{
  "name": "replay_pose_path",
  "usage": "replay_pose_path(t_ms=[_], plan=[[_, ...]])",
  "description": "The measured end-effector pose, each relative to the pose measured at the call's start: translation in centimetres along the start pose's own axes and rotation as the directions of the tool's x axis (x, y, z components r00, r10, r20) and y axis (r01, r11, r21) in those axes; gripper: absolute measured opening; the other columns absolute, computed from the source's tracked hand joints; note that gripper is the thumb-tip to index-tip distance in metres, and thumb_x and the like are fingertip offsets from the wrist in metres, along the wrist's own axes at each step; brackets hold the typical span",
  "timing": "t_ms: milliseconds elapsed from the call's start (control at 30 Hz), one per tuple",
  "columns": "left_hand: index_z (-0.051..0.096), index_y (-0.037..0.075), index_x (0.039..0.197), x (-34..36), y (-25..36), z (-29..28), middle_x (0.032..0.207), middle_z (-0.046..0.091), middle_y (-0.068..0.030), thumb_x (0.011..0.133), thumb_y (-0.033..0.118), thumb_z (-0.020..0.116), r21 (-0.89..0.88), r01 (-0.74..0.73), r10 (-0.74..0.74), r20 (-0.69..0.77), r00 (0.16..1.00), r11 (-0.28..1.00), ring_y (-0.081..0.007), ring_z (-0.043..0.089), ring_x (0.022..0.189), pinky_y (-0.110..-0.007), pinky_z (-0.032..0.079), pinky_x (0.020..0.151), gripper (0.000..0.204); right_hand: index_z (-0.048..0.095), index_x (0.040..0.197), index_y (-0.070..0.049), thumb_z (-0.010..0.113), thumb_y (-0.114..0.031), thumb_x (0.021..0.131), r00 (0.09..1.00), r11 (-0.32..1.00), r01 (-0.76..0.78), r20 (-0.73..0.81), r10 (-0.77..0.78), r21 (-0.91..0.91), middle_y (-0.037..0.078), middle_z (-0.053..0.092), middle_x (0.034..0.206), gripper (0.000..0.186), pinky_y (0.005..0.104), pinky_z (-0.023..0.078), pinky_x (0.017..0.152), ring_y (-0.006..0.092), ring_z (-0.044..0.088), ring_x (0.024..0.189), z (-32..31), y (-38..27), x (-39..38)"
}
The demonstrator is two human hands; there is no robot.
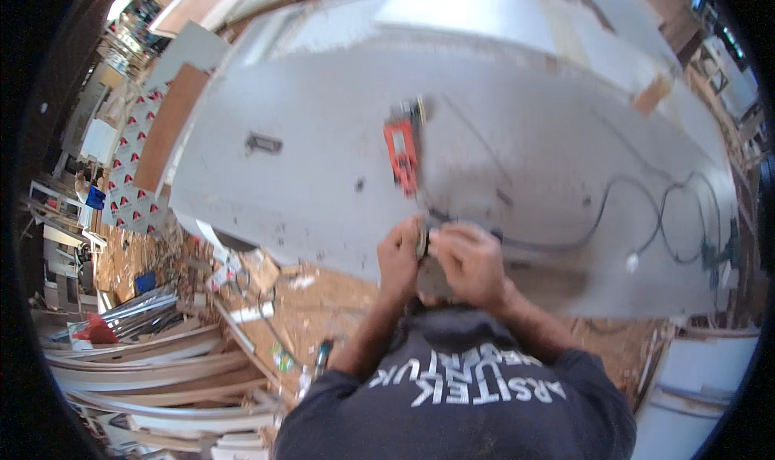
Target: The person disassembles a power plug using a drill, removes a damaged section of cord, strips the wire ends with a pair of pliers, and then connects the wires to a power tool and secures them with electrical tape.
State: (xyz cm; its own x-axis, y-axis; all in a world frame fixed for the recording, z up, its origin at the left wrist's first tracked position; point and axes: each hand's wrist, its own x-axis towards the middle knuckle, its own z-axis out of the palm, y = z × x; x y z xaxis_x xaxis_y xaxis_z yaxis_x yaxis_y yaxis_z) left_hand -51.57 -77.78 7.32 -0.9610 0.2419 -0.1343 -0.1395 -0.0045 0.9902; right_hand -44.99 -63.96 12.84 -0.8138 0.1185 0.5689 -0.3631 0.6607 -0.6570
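Observation:
Both of my hands meet above the near edge of a wide grey board. My left hand (399, 258) is closed around a small round object (421, 242) with a dark rim, too blurred to identify. My right hand (470, 270) has its fingers bent and pressed to the same object from the right. Just beyond them lies a red and black power tool (400, 149), with a dark cord (549, 246) running right in loops to a pale plug (632, 262). A small dark rectangular piece (263, 143) rests to the left on the board (307, 105).
Stacked curved strips (137, 363), metal lengths (145, 306) and scraps on a littered floor (282, 290) fill the lower left. A patterned sheet (133, 161) and brown panel (169, 129) stand left. A person (85, 187) is at far left. White panels (694, 371) are lower right.

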Motion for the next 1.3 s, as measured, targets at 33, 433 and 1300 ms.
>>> replay_pose_path(t_ms=[33, 433, 1300], plan=[[0.067, 0.003, 0.113, 0.2, 0.6, 0.2, 0.086, 0.062, 0.0024, 0.104, 0.036, 0.052, -0.078, 0.104, -0.105, -0.013, 0.994, 0.992, -0.0030, 0.052, 0.067, -0.020, 0.042, 0.051, 0.038, 0.071, 0.092, 0.002, 0.074, -0.001, 0.079, 1.000, 1.000, 0.012, -0.029, -0.012, 0.002, 0.018, 0.068, 0.090, 0.014, 0.0358, 0.055, 0.072, 0.0313, 0.068, 0.081, 0.1, 0.0, 0.5], [0.069, 0.001, 0.112, 4.8, -0.6, -3.3, 0.079, 0.058, 0.0043, 0.103, 0.027, 0.054, -0.204, -0.071, 0.096, 0.115, 0.989, 0.976, -0.0026, 0.049, 0.067, -0.021, 0.040, 0.056, 0.031, 0.063, 0.089, 0.001, 0.071, -0.001, 0.083, 0.987, 0.958, -0.145, 0.103, 0.123, 0.249, 0.015, 0.065, 0.084, 0.010, 0.0348, 0.050, 0.065, 0.0273, 0.064, 0.072, 3.3, 1.9, 3.7], [0.064, -0.002, 0.115, 5.8, 2.1, -2.9, 0.073, 0.060, 0.0017, 0.103, 0.032, 0.054, -0.472, 0.079, 0.029, 0.217, 0.976, 0.878, -0.0024, 0.048, 0.051, -0.018, 0.037, 0.041, 0.038, 0.055, 0.106, 0.000, 0.065, -0.005, 0.090, 0.986, 0.965, -0.164, 0.023, 0.162, 0.206, 0.016, 0.060, 0.089, 0.020, 0.0368, 0.049, 0.066, 0.0284, 0.061, 0.076, 3.4, 0.0, 3.2]])
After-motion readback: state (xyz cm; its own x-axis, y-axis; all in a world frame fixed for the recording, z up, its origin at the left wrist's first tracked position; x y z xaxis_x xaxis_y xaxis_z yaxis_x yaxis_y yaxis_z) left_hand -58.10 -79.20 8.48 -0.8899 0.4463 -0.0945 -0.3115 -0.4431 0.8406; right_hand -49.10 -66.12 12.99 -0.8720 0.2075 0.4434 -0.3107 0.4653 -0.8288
